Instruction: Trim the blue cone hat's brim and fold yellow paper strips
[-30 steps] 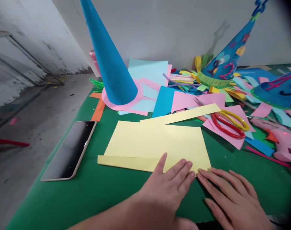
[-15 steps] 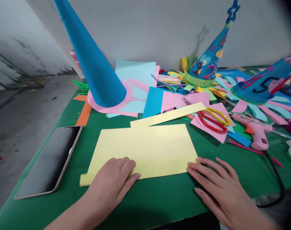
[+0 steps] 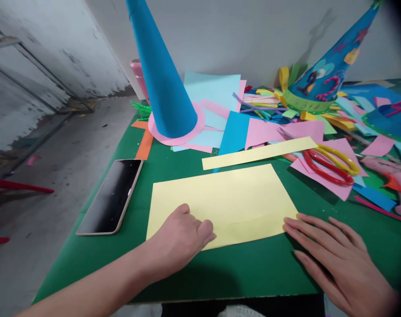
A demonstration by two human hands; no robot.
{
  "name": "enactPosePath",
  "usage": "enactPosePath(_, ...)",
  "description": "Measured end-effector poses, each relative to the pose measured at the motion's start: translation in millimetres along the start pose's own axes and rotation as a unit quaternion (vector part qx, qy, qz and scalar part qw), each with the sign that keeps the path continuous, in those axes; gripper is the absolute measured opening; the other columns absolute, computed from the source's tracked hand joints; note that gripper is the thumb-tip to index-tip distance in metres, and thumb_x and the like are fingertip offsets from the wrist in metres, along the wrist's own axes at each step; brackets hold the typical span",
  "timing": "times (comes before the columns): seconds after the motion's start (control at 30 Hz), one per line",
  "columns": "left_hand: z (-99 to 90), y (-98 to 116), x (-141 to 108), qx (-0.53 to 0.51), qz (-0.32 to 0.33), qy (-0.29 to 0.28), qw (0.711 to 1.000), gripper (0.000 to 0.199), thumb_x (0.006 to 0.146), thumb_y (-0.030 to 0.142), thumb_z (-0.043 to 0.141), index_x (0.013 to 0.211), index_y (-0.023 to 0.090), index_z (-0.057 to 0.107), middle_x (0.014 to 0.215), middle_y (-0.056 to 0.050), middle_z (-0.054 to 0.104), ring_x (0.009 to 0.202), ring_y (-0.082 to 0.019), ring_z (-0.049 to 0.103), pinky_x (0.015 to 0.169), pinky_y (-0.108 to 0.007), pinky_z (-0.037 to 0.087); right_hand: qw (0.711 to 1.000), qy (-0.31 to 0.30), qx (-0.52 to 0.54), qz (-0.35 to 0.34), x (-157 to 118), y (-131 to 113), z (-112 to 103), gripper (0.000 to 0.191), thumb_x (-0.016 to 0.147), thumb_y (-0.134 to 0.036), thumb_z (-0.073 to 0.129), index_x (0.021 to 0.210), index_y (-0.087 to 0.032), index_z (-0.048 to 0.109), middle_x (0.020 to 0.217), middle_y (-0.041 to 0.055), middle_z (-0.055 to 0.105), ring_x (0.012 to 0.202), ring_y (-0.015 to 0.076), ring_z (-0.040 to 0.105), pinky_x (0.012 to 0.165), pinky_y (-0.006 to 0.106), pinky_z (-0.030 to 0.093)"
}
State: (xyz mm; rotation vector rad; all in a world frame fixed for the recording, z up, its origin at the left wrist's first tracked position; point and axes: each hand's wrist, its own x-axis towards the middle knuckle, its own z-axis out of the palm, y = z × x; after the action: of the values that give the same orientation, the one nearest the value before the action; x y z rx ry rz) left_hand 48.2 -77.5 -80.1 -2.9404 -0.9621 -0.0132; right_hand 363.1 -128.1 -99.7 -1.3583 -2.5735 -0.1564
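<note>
A pale yellow paper sheet (image 3: 220, 198) lies on the green table in front of me. My left hand (image 3: 183, 237) rests on its lower left part with the fingers curled in; what they hold, if anything, is hidden. Flat at the sheet's lower right corner, my right hand (image 3: 332, 251) has its fingers stretched out, the tips touching the paper. A narrow yellow strip (image 3: 253, 154) lies just behind the sheet, its right end by the red and yellow scissors handles (image 3: 325, 169). Beyond stands a plain blue paper cone (image 3: 167, 88) with a pink ring brim (image 3: 200, 125).
A phone (image 3: 112, 198) lies at the left on the green table (image 3: 177, 281). Decorated blue cone hats (image 3: 325, 79), coloured paper strips and pipe cleaners fill the back right. A pink glue gun (image 3: 398, 176) is at the right edge. Orange strips (image 3: 145, 143) lie behind the phone.
The view has shifted left. My left hand has curled tighter; the yellow piece that stuck out at the sheet's lower left corner no longer shows. My right hand stays at the right corner.
</note>
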Motion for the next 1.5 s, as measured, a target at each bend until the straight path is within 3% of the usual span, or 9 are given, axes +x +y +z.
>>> enactPosePath(0.47, -5.3, -1.5, -3.8, 0.049, -0.062, -0.046, 0.996, 0.034, 0.090, 0.031, 0.030, 0.064, 0.018, 0.048, 0.044, 0.001, 0.050, 0.039, -0.015, 0.045, 0.055, -0.031, 0.027, 1.000, -0.017, -0.003, -0.007, 1.2, 0.5, -1.6, 0.044, 0.080, -0.032, 0.049, 0.123, -0.025, 0.046, 0.123, -0.0014, 0.055, 0.111, 0.0232, 0.047, 0.092, 0.044, 0.028)
enactPosePath(0.7, -1.9, -6.0, -20.0, 0.070, -0.112, -0.006, 0.991, 0.031, 0.089, 0.025, 0.031, 0.062, 0.018, 0.044, 0.044, 0.003, 0.047, 0.040, -0.015, 0.046, 0.055, -0.031, 0.027, 1.000, -0.006, -0.008, -0.010, 0.1, 0.2, -3.2, 0.044, 0.080, -0.031, 0.048, 0.124, -0.024, 0.046, 0.122, -0.0010, 0.056, 0.110, 0.0228, 0.048, 0.092, 0.044, 0.028)
enactPosePath(1.3, -10.0, -16.5, -60.4, 0.131, -0.198, 0.010, 0.971, 0.024, 0.086, 0.020, 0.037, 0.066, 0.017, 0.049, 0.045, 0.003, 0.046, 0.044, -0.014, 0.046, 0.056, -0.031, 0.030, 1.000, -0.006, 0.016, 0.003, -6.0, 1.9, 3.8, 0.056, 0.079, -0.031, 0.051, 0.132, -0.031, 0.034, 0.122, 0.0000, 0.056, 0.110, 0.0274, 0.050, 0.090, 0.046, 0.032)
enactPosePath(1.4, -21.9, -13.9, -65.0, 0.179, -0.212, 0.058, 0.959, 0.014, 0.085, 0.021, 0.042, 0.075, 0.016, 0.051, 0.047, 0.002, 0.048, 0.046, -0.015, 0.047, 0.055, -0.032, 0.031, 1.000, 0.002, 0.015, 0.002, -5.4, 0.9, 4.5, 0.053, 0.079, -0.030, 0.051, 0.131, -0.029, 0.037, 0.121, 0.0007, 0.056, 0.110, 0.0268, 0.050, 0.090, 0.046, 0.032)
enactPosePath(1.5, -32.7, 7.4, -52.3, 0.151, -0.183, 0.205, 0.950, 0.009, 0.081, 0.015, 0.047, 0.089, 0.016, 0.051, 0.056, 0.000, 0.055, 0.056, -0.018, 0.052, 0.059, -0.034, 0.034, 1.000, 0.012, 0.013, 0.003, -3.9, -0.9, 3.6, 0.048, 0.080, -0.031, 0.049, 0.127, -0.028, 0.042, 0.120, 0.0001, 0.057, 0.109, 0.0261, 0.050, 0.090, 0.046, 0.031)
